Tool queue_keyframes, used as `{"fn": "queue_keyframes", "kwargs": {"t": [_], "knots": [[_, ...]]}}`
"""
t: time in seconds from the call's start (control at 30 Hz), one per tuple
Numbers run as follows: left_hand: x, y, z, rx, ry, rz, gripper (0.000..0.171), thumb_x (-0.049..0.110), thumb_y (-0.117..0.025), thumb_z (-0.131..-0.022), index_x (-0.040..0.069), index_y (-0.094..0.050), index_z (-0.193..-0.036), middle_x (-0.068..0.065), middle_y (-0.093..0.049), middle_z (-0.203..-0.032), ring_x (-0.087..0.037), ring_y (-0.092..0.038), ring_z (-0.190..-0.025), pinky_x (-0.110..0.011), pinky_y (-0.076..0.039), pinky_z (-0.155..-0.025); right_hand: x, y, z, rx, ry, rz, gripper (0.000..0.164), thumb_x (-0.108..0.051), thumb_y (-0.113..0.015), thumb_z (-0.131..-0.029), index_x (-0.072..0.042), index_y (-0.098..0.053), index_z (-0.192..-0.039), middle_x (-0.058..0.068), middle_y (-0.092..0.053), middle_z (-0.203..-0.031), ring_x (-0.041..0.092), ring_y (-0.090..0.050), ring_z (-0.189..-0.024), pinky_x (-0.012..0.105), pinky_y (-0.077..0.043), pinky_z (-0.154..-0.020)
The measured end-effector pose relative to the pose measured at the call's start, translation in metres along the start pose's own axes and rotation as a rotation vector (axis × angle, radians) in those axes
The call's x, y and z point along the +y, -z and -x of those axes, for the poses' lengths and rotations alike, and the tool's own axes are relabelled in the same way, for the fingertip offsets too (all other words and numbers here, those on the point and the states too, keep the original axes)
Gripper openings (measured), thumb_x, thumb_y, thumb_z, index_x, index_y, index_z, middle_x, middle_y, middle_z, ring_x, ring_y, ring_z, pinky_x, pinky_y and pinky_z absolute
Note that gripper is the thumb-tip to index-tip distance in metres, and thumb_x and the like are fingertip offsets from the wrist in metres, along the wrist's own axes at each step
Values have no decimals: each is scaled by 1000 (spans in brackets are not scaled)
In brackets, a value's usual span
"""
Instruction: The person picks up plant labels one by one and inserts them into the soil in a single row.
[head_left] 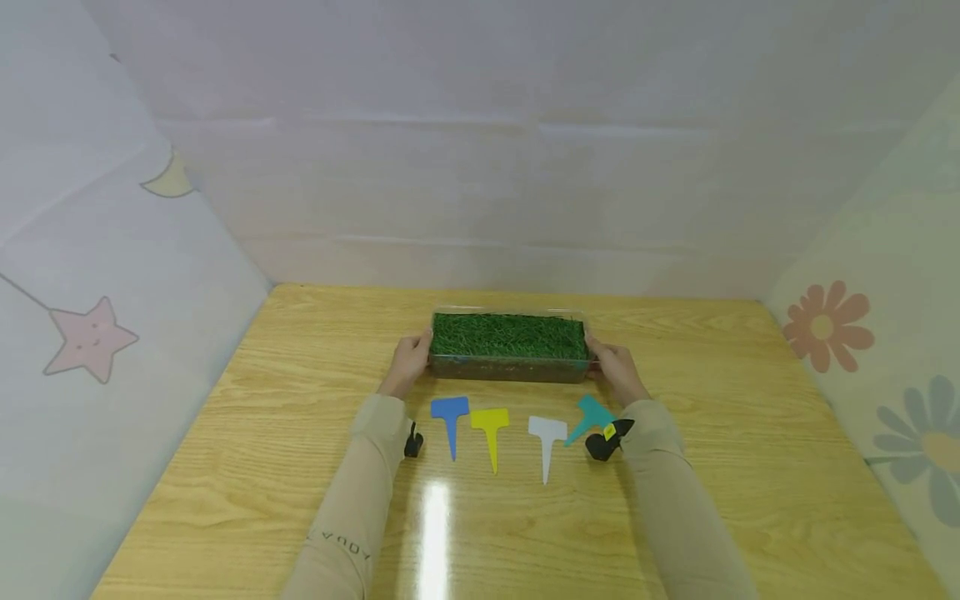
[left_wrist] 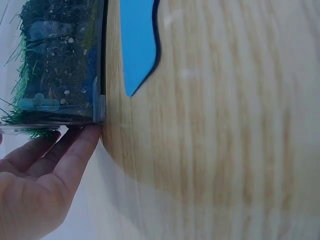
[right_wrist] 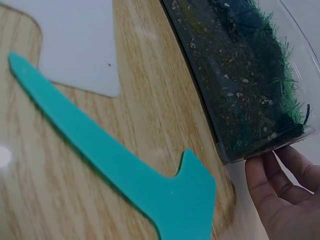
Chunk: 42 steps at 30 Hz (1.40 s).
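A clear plastic planter box (head_left: 510, 370) filled with dark soil and topped with green grass (head_left: 510, 335) stands lengthwise toward the back of the wooden table. My left hand (head_left: 407, 364) holds its left end, and my right hand (head_left: 618, 372) grips the opposite end. In both wrist views, fingertips touch the lower part of the box's end walls. In front of the box lie several T-shaped plant labels: a blue one (head_left: 450, 407), a yellow one (head_left: 491, 419), a white one (head_left: 547, 428) and a teal one (head_left: 592, 412) lying aslant, partly hidden by the right wrist's camera.
Black wrist cameras sit on the left wrist (head_left: 413, 442) and right wrist (head_left: 603, 444). The wooden table (head_left: 277, 433) meets a pale wall covering (head_left: 480, 192) just behind the box. Side walls carry printed stars and flowers.
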<state>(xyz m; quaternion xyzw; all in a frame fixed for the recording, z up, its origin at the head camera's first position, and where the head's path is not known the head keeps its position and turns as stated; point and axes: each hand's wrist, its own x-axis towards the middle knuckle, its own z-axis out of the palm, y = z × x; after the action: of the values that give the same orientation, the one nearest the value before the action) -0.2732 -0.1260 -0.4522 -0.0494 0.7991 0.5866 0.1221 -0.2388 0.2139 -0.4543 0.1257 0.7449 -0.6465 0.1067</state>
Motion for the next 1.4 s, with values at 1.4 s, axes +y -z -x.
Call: {"fn": "queue_keyframes", "kwargs": {"t": [1.4], "knots": [[5, 5, 1, -14, 22, 22, 41, 37, -35, -99, 11, -40, -68, 2, -22, -50, -12, -19, -42, -33, -34, -53, -6, -3, 8, 48, -71, 52, 67, -45, -41, -94, 5, -30, -138, 20, -38, -125, 23, -53, -95, 40, -42, -92]]}}
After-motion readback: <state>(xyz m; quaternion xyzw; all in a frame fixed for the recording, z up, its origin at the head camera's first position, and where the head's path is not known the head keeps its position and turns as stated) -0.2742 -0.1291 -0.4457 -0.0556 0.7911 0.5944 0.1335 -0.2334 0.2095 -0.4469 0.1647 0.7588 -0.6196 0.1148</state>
